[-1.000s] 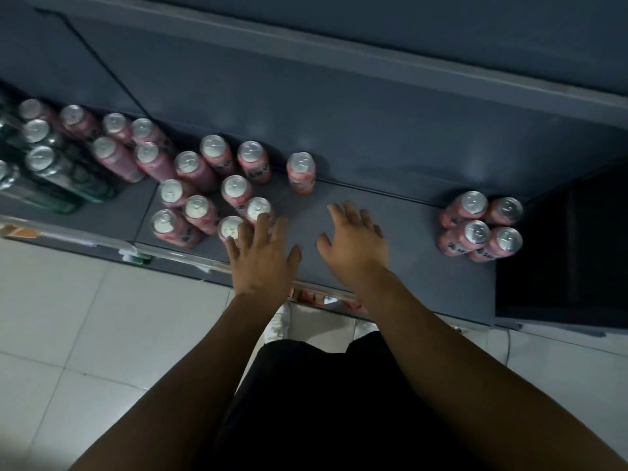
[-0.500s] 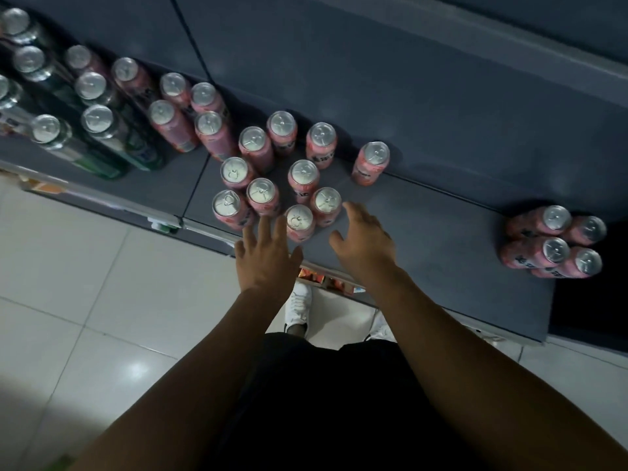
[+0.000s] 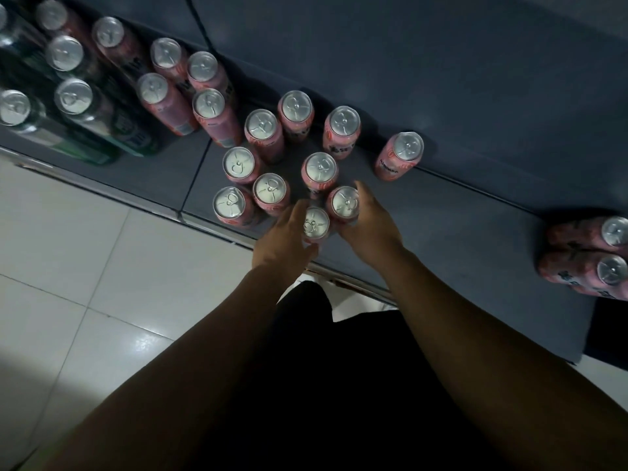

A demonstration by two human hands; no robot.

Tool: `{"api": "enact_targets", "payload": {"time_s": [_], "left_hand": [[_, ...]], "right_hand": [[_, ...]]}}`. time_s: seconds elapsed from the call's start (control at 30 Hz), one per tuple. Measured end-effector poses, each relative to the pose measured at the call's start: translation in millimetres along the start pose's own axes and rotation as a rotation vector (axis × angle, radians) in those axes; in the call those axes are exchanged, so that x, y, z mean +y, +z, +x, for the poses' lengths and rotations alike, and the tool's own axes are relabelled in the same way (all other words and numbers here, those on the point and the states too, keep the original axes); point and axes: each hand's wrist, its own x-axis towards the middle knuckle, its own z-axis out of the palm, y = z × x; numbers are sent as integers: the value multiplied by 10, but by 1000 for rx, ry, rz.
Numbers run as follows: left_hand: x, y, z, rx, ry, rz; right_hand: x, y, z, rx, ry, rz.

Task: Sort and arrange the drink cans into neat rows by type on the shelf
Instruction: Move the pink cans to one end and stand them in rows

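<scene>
Head view: two hands, each on one pink can, shelf (image 3: 458,232) front edge.
Left hand (image 3: 282,243): fingers and thumb curled round front can (image 3: 316,223). Right hand (image 3: 370,229): fingers wrapped about second can (image 3: 345,202), just beside the first. Beyond the fingertips, upright pink cans (image 3: 261,125); left of them, dark cans (image 3: 73,96).

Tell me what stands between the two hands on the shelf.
A pink aluminium drink can with a silver top, upright between the left hand and the right hand, seen in the head view.
</scene>
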Motion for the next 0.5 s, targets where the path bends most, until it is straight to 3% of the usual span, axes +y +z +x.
{"api": "enact_targets", "payload": {"time_s": [0.3, 0.5], "left_hand": [[-13, 53, 115, 58, -28, -289], [158, -164, -5, 72, -191, -709]], "right_hand": [[68, -5, 74, 46, -5, 247], [29, -282, -65, 96, 128, 477]]}}
